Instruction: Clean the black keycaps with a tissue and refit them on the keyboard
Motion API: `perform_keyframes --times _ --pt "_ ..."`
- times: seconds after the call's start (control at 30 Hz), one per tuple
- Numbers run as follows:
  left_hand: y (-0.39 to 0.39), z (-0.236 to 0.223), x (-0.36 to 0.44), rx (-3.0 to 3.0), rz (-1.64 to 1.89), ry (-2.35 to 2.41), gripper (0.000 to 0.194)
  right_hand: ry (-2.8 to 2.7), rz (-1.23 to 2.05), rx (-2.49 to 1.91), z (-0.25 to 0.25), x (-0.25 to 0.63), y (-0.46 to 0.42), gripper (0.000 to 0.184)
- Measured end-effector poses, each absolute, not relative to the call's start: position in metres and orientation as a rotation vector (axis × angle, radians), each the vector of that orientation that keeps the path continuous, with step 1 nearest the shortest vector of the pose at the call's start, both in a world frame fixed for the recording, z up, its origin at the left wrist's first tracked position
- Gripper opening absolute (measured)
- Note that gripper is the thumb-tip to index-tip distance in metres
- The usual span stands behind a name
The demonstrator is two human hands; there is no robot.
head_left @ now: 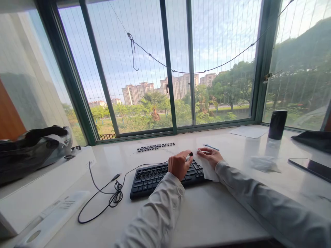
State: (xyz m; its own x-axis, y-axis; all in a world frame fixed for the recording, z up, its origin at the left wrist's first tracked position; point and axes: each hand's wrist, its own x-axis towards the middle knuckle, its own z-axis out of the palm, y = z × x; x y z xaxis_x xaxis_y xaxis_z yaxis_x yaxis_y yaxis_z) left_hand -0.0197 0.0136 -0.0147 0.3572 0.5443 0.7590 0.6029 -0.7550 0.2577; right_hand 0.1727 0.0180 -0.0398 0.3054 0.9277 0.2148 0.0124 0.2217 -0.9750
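A small black keycap (191, 154) is pinched between the thumb and forefinger of my left hand (179, 164), above the keyboard. My right hand (210, 157) is closed on a thin white wipe (209, 170), which hangs down over the keyboard's right end. The black keyboard (144, 182) lies on the white table, its middle partly hidden behind my left hand and sleeve. Behind it, several loose keycaps (156, 147) are set out in rows. A thin blue tool (211, 147) lies just beyond my right hand.
A coiled black cable (116, 197) lies left of the keyboard. Farther left are a white box (43, 193) and a dark bag (36, 148). To the right are a crumpled clear bag (264, 163), a black cylinder (277, 124) and a phone (311, 168). Windows stand behind the table.
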Motion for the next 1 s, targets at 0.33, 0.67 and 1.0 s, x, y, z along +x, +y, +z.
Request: perform_keyframes --times 0.33,0.67,1.0 --pt "0.021 0.023 -0.049 -2.500 -1.412 -1.066 0.019 -1.282 0.855 -1.219 -0.037 0.171 0.014 0.036" --pt "0.028 0.022 -0.099 -2.524 -1.297 -1.126 0.018 -1.987 0.056 -1.159 -0.020 0.146 -0.022 0.030" --pt "0.039 0.011 -0.119 -2.631 -1.285 -1.212 0.014 -2.134 -0.054 -1.406 -0.014 0.143 -0.035 0.025"
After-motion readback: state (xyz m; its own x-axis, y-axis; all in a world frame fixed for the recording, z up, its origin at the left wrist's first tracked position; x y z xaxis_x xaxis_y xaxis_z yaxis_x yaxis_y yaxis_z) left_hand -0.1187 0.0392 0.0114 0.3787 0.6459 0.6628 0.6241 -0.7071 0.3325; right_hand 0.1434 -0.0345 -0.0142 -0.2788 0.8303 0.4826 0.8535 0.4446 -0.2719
